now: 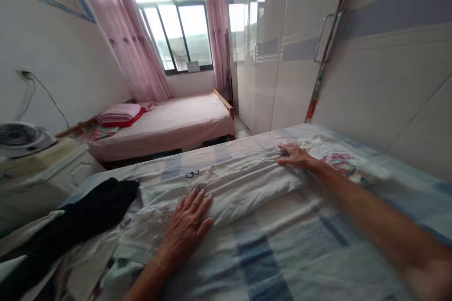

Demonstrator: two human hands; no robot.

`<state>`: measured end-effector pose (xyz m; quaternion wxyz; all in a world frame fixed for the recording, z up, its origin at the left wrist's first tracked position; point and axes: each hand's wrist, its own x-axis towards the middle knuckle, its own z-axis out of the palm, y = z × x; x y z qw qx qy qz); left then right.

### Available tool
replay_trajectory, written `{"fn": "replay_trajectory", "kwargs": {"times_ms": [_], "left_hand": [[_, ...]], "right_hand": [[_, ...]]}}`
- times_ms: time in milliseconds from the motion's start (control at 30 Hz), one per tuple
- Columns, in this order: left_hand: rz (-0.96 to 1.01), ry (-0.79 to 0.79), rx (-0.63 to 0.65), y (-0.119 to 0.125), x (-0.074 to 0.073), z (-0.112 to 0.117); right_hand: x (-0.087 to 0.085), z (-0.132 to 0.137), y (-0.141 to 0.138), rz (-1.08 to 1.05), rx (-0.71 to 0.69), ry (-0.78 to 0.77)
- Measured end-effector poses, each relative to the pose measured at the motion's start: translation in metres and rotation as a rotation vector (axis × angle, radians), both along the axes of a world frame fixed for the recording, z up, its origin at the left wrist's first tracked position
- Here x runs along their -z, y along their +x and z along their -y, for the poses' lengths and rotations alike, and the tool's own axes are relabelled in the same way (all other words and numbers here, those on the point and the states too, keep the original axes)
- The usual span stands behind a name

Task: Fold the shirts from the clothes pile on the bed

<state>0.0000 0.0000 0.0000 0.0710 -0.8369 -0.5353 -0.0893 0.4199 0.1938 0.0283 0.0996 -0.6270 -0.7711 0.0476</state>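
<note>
A white garment [243, 183] lies spread lengthwise across the bed, on a blue-and-white checked sheet [282, 249]. My left hand [189, 223] rests flat on its near end, fingers stretched out and slightly apart. At the garment's far end my right hand [294, 155] presses flat, fingers extended, arm reaching across from the right. Neither hand holds anything.
A black garment [88, 211] lies at the bed's left side among more clothes. A pair of glasses [192, 174] sits on the sheet past the white garment. A fan [21, 137] stands on a cabinet at left. A pink bed [169, 122], window and wardrobe [275, 47] lie beyond.
</note>
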Motion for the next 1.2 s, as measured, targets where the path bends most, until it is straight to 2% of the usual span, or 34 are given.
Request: {"fn": "replay_trajectory", "kwargs": {"times_ms": [167, 267, 367, 433, 533, 700, 800, 867, 933, 1100, 1200], "left_hand": [[0.004, 0.04, 0.002, 0.0, 0.002, -0.003], [0.009, 0.074, 0.01, -0.001, 0.003, -0.003], [0.025, 0.099, 0.019, -0.001, 0.004, -0.003], [0.032, 0.099, 0.019, -0.001, 0.004, -0.003], [0.042, 0.098, 0.006, 0.001, 0.001, -0.003], [0.037, 0.075, -0.034, 0.004, -0.005, -0.004], [0.038, 0.06, -0.043, 0.004, -0.008, -0.006], [0.041, 0.05, -0.045, 0.003, -0.009, -0.006], [0.038, 0.043, -0.042, 0.002, -0.011, -0.006], [0.014, 0.029, -0.028, 0.004, -0.018, -0.005], [0.006, 0.017, -0.02, 0.006, -0.021, -0.007]], "right_hand": [[-0.007, -0.003, -0.005, -0.03, -0.06, 0.098], [-0.014, 0.003, -0.008, -0.227, -0.095, 0.136], [-0.02, 0.013, -0.008, -0.529, -0.055, 0.052], [-0.02, 0.018, -0.006, -0.612, 0.004, -0.048], [-0.019, 0.022, -0.002, -0.619, 0.031, -0.145], [-0.018, 0.025, -0.001, -0.687, -0.017, -0.182], [-0.018, 0.029, 0.003, -0.764, 0.082, -0.169], [-0.016, 0.033, 0.01, -0.743, 0.134, -0.174], [-0.013, 0.04, 0.019, -0.688, 0.093, -0.211], [-0.012, 0.065, 0.033, -0.652, -0.133, -0.223], [-0.014, 0.078, 0.034, -0.71, -0.134, -0.208]]}}
